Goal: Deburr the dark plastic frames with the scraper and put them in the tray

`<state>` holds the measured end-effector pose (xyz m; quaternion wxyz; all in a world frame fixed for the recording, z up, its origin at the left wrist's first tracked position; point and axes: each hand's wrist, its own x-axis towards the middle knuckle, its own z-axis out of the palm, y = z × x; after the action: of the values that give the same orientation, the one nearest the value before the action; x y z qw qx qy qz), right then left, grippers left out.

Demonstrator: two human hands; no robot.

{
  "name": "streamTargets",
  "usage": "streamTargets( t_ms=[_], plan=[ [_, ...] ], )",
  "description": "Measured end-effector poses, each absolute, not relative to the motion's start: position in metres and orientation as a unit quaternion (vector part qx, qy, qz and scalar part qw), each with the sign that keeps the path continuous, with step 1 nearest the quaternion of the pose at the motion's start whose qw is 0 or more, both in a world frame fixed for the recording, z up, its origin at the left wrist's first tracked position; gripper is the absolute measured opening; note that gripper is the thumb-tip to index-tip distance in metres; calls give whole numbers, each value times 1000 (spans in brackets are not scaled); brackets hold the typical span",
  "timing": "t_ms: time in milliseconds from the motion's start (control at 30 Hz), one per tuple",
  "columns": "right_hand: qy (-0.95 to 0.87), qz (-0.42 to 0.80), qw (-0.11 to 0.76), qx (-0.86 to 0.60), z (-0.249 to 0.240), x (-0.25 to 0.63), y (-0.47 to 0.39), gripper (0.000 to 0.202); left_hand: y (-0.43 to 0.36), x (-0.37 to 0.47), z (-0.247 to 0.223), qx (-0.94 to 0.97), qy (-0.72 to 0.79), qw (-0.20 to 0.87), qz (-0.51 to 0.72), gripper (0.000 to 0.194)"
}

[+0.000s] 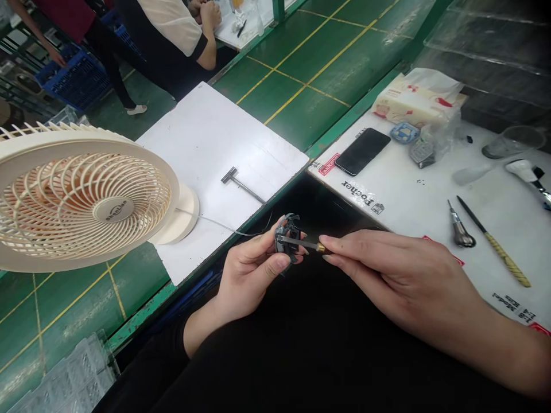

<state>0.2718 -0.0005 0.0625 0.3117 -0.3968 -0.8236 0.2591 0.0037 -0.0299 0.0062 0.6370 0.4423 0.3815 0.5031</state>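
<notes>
Above my lap, my left hand [249,269] pinches a small dark grey moulded part [282,244] with curved edges and an open middle. My right hand [400,281] grips a slim flat-bladed tool [297,241] with a brass collar; whether it is a file or a scraper I cannot tell. The blade lies across the dark part and its tip meets the part near my left fingers. Most of the tool's handle is hidden inside my right hand. My left fingertips partly cover the part.
On the right table lie a phone [363,151], an awl [461,226], a file with a yellow-wrapped handle [495,244], a tissue pack [415,100] and a clear cup [514,142]. A cream fan [90,201] and a T-shaped metal piece [243,184] occupy the white board [206,126]. Other people work behind.
</notes>
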Motion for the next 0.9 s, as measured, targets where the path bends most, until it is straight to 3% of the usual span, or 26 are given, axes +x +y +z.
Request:
streamTargets(
  t_ms=[900],
  plan=[
    [-808, 310, 309, -395, 58, 267, 10, 29, -18, -3, 3, 439, 341, 636, 535, 55]
  ],
)
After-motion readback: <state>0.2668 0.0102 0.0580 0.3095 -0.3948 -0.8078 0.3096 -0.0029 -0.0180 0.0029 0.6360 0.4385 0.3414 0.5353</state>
